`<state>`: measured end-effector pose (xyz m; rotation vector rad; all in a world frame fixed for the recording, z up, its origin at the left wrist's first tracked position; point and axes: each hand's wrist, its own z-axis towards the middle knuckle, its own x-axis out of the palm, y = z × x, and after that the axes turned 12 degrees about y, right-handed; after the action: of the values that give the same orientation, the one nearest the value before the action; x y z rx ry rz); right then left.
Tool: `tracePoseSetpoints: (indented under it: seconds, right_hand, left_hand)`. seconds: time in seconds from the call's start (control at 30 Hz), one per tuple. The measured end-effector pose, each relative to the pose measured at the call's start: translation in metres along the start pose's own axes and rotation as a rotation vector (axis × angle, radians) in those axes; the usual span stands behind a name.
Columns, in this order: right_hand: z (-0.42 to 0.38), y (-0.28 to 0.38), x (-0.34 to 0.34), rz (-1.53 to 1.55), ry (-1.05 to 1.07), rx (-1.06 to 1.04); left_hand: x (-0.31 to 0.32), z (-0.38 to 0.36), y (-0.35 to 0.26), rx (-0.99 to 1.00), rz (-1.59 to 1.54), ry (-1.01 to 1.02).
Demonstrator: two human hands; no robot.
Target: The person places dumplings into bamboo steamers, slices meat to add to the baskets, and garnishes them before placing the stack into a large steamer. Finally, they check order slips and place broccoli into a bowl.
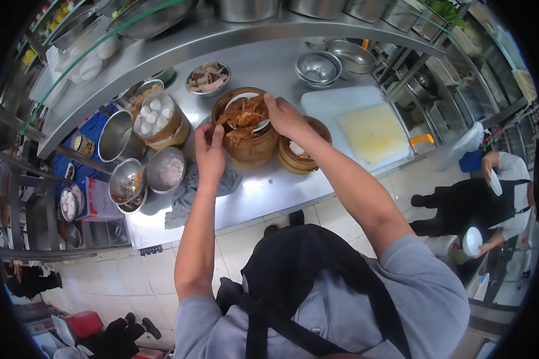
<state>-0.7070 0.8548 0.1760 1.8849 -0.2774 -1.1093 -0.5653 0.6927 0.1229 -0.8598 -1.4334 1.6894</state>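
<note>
A bamboo steamer (pixel 252 154) stands on the steel counter in front of me. In it is a white dish (pixel 263 125) heaped with reddish-brown, saucy food (pixel 243 118) that looks like braised chicken feet. My left hand (pixel 210 157) is closed at the steamer's left side, its thumb at the rim beside the food. Across from it, my right hand (pixel 288 119) is closed at the right side of the rim, with some fingers hidden. Touching its right side is a smaller bamboo steamer (pixel 298 163) with something white inside. A grey cloth (pixel 226 182) lies below my left hand.
Left of the steamers are a container of white balls (pixel 155 115) and metal bowls (pixel 166 170). A bowl of sliced meat (pixel 208 79) sits behind. Cutting boards (pixel 371 134) lie right. A steel shelf (pixel 245 30) crosses above. A co-worker (pixel 482 203) stands right.
</note>
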Motion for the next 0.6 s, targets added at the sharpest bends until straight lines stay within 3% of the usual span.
tracePoseSetpoints:
  seconds: [0.13, 0.17, 0.23, 0.3, 0.33, 0.4, 0.43, 0.5, 0.6]
  right_hand:
    - [-0.023, 0.011, -0.028, 0.121, 0.116, 0.078]
    - [-0.032, 0.009, -0.041, 0.188, 0.168, 0.093]
    - [-0.033, -0.039, -0.054, -0.007, -0.128, -0.060]
    - [-0.031, -0.100, -0.054, 0.127, -0.335, -0.154]
    - [-0.034, -0.112, -0.059, 0.130, -0.330, -0.165]
    - [-0.060, -0.133, -0.051, 0.286, -0.286, -0.081]
    - [-0.066, -0.145, -0.041, 0.295, -0.284, -0.086]
    - [-0.074, -0.171, -0.025, 0.480, -0.143, 0.019]
    - [-0.076, -0.183, -0.017, 0.568, -0.143, -0.100]
  left_hand:
    - [0.000, -0.008, -0.005, 0.003, -0.080, -0.040]
    - [-0.004, -0.018, 0.002, -0.071, -0.008, -0.095]
    - [-0.004, -0.016, 0.011, -0.093, -0.119, -0.108]
    - [-0.009, -0.001, 0.038, -0.093, -0.304, -0.040]
    - [-0.005, 0.022, 0.035, -0.085, -0.300, -0.049]
    - [0.002, 0.058, 0.028, -0.114, -0.707, 0.172]
    - [0.001, 0.068, 0.024, -0.111, -0.698, 0.170]
    - [0.001, 0.075, 0.022, -0.359, -0.728, 0.195]
    - [-0.002, 0.049, 0.031, -0.276, -0.713, 0.103]
